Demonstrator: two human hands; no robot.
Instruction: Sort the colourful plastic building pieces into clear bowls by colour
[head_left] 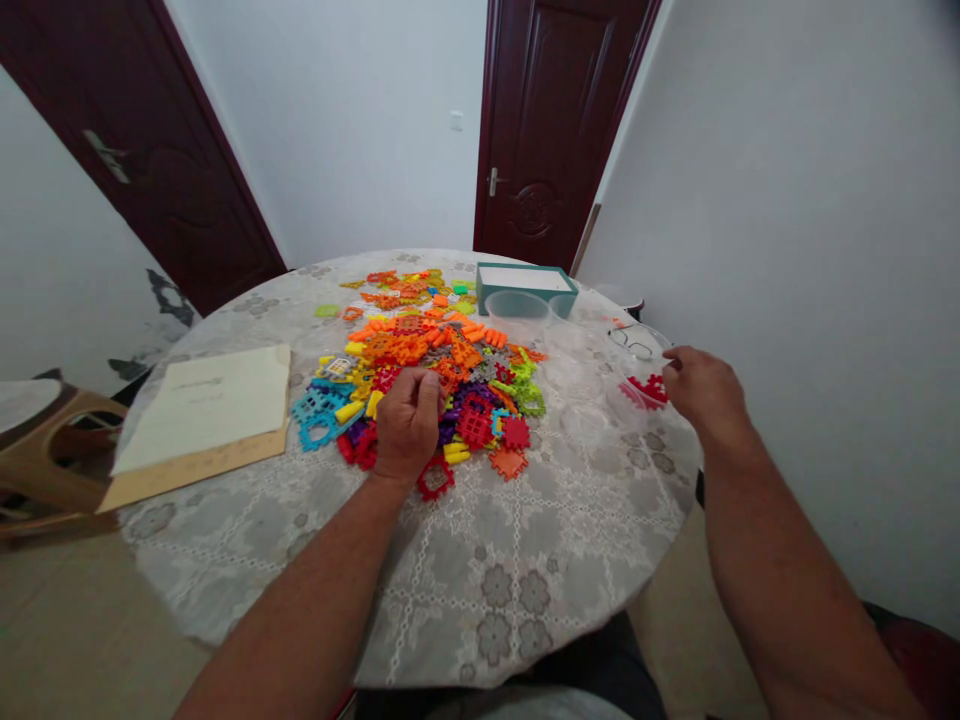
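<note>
Nearest, flowered cloth [570, 520] spans room between bench's [585, 610] rounded front edge and heaped plastic pieces [465, 350] mid-bench. Left hand [409, 425] curled narrow at heap's near side; cannot tell what, if anything, it grips. Right hand [701, 390], fingers bent close together, at bench's right edge, just beside clear tub [630, 397] with red pieces [651, 388]; grip contents unclear. Farther, clear bowl [517, 305] before green box [525, 278].

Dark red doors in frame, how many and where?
2. One door leans across the upper left corner of the picture; the other stands at top, right of centre, beyond the green box. No sign of a third; any outside the frame can't be ruled out.
</note>
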